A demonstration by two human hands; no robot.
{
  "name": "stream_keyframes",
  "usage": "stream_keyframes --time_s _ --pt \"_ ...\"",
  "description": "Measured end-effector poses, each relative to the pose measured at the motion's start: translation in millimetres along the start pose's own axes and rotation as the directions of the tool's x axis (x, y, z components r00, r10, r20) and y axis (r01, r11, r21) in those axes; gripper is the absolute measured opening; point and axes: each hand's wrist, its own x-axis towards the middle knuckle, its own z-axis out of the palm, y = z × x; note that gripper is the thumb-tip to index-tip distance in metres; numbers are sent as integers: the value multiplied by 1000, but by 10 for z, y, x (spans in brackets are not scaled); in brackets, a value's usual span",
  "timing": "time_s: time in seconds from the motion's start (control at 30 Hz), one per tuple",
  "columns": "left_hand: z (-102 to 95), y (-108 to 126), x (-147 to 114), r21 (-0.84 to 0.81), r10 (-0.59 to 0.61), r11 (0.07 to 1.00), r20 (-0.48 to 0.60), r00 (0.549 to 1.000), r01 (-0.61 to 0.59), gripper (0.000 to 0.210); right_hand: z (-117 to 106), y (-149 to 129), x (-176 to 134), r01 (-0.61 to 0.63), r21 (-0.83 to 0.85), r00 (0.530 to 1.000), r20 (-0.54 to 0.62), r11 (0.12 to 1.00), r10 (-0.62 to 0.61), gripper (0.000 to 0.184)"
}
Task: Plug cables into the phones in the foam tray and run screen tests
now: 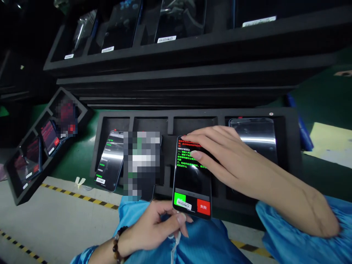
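Note:
A phone [192,179] with a lit screen lies tilted at the front of a black foam tray [291,121]. Red and green text runs across its upper half, with a green and a red button at the bottom. My left hand [154,225] pinches a white earphone cable [176,242] at the phone's lower edge; the plug is mostly covered by the fingers. My right hand [220,154] reaches over the phone's upper right, fingers stretched out and thumb over the text. Whether its fingertips press the screen, I cannot tell.
In the same tray are a phone with a listed menu [110,161], a blurred-out phone [141,165] and a dark-screened phone [253,135]. A smaller foam tray [16,194] holds several phones at left. Stacked foam trays [176,79] rise behind. Yellow paper [330,141] lies right.

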Motion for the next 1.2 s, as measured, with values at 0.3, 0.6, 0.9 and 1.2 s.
stream_keyframes --time_s 0.3,0.6,0.9,1.2 --pt "-4 9 8 69 52 996 0 999 -51 63 -12 -4 24 -1 3 1000 4 1000 1 50" --pt "-11 -63 3 -2 75 997 39 996 -75 70 55 74 -2 27 0 1000 -12 1000 -27 40" --pt "-31 -88 22 -23 81 997 46 996 -80 67 106 124 -24 44 -5 999 -26 999 -44 37" --pt "31 -101 37 -65 92 994 -21 996 -93 67 162 80 8 64 -25 997 -31 998 -64 38"
